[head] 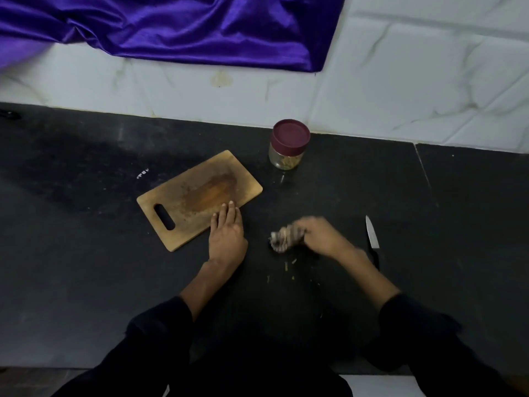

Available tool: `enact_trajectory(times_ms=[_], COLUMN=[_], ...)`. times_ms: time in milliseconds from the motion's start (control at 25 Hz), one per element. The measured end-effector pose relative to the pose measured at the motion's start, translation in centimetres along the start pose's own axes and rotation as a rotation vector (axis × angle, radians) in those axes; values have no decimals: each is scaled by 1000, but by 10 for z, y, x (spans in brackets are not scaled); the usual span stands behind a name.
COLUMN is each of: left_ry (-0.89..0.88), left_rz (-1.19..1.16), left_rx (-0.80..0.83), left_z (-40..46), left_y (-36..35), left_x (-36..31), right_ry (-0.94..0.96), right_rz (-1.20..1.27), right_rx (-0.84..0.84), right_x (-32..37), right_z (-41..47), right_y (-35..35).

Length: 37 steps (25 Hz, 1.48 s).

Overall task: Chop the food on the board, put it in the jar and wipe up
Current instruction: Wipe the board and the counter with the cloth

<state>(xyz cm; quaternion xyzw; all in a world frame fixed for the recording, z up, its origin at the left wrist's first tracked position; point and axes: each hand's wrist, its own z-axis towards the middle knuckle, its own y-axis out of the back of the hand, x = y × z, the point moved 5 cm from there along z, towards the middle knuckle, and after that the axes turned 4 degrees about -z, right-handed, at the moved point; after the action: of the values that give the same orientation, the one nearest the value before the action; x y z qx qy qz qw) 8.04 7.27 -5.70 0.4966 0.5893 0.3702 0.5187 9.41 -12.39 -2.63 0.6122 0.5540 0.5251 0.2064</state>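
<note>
Down on the dark counter point(86, 253), the person's left hand point(227, 234) lies flat, fingers straight and close together, the fingertips resting on the near corner of the wooden chopping board point(197, 196). It holds nothing; it only presses lightly on the board's edge. Beyond those fingertips the board carries a brownish stain along its middle and no food, and its handle slot sits off to the left of the hand.

Over to the right, the right hand point(320, 234) is blurred, its fingers curled round a bunched rag point(282, 239) that sticks out from the thumb side and touches the counter. How tightly it grips I cannot tell through the blur. Just below that hand, toward the person, a few small greenish scraps point(286, 266) lie scattered on the counter.

Right of the right hand, close beside the wrist, a knife point(372, 239) lies on the counter with its blade pointing away from the person and its dark handle partly hidden by the forearm.

Farther back, beyond the gap between the two hands and just past the board's far right corner, stands a small clear jar point(289, 150), upright, with a maroon lid point(291, 136) on it. Through the glass a low layer of pale chopped bits shows at the bottom.

Both forearms come out of black sleeves point(160, 325). Against the white tiled wall point(400, 81) behind hangs a purple satin cloth point(171, 27).
</note>
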Motion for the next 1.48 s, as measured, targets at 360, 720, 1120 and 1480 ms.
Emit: enact_trajectory(times_ms=[360, 720, 1120, 1480], left_ry=[22, -127, -143, -491], left_rz=[-22, -244, -393, -357], left_rx=[-21, -152, -125, 29], left_z=[1, -24, -76, -108], left_y=[4, 7, -8, -42], left_x=[-2, 6, 6, -94], right_ry=[-316, -207, -17, -135], right_rz=[-68, 63, -9, -21], right_rx=[-270, -135, 46, 181], right_x=[-66, -36, 41, -21], right_z=[24, -53, -39, -198], right_y=[23, -31, -67, -99])
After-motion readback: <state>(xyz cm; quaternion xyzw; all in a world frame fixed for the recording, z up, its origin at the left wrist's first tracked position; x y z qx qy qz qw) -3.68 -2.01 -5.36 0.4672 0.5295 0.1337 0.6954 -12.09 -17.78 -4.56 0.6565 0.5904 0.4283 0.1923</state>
